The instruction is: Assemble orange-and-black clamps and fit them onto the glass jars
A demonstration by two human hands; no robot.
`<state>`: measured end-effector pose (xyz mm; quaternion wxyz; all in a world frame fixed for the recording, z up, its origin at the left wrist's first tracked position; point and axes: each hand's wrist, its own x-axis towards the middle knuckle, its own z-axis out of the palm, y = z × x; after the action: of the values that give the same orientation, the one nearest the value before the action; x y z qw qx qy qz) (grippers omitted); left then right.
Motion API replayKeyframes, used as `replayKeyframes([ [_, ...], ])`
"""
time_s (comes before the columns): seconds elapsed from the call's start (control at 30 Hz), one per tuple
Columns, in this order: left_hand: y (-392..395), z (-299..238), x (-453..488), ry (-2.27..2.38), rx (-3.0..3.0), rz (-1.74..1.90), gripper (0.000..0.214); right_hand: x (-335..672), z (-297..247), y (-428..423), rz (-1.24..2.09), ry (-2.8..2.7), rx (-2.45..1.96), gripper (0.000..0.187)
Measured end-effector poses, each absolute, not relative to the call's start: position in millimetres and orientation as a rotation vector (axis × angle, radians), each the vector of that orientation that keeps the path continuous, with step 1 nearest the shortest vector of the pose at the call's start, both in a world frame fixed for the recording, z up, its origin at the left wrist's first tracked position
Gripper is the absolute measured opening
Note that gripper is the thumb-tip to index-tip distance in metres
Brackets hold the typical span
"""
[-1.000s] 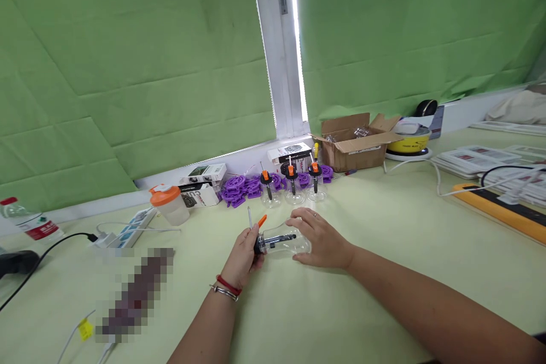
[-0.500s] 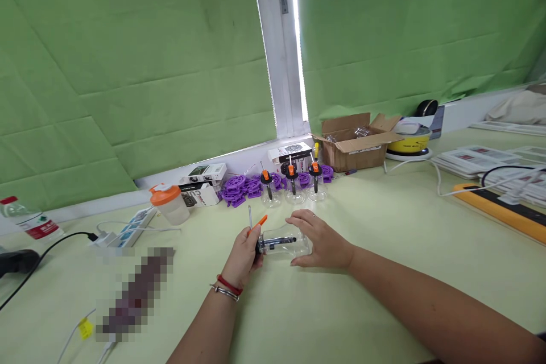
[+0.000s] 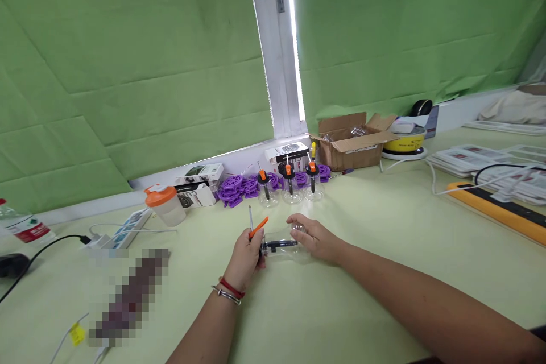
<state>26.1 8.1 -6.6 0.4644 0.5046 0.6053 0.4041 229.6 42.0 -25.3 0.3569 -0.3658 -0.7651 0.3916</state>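
A clear bottle lies sideways just above the table, its black inner tube showing through the wall. My left hand is closed around the dark top at its left end. From that top an orange lever and a thin metal rod stick up. My right hand curls round the wide base at the right end, its fingertips on the far side. The palm hides part of the base. Beyond my hands stand three similar clear bottles with black-and-orange tops.
Purple plastic parts lie heaped behind the bottles, beside white-and-black boxes. An open cardboard box stands at the back. An orange-lidded shaker cup and a power strip are to the left. An orange-and-black bar lies on the right.
My right hand has shifted its grip around the bottle's base, with the fingers now wrapped further over it. My left hand keeps its hold on the top. The view has moved slightly.
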Motion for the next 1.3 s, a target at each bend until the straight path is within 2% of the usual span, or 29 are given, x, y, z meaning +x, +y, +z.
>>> replayKeyframes([
  [0.1,8,-9,30,1.477,1.224,1.001,0.036,226,-27,48,1.163,-1.83,-0.943,0.039],
  [0.23,6,-10,35,1.472,1.222,1.032,0.042,223,-32,56,1.343,-1.685,-0.968,0.045],
  [0.53,13,-21,24,1.384,1.129,1.039,0.048,231,-27,53,1.444,-1.622,-0.932,0.055],
  [0.7,17,-25,19,1.349,1.061,1.066,0.05,244,-30,58,1.42,-1.783,-0.784,0.08],
  [0.83,18,-28,17,1.309,1.072,1.058,0.055,246,-37,63,1.405,-1.79,-0.764,0.07],
  [1.3,16,-23,18,1.375,1.093,1.024,0.064,247,-38,65,1.357,-1.873,-0.883,0.066],
])
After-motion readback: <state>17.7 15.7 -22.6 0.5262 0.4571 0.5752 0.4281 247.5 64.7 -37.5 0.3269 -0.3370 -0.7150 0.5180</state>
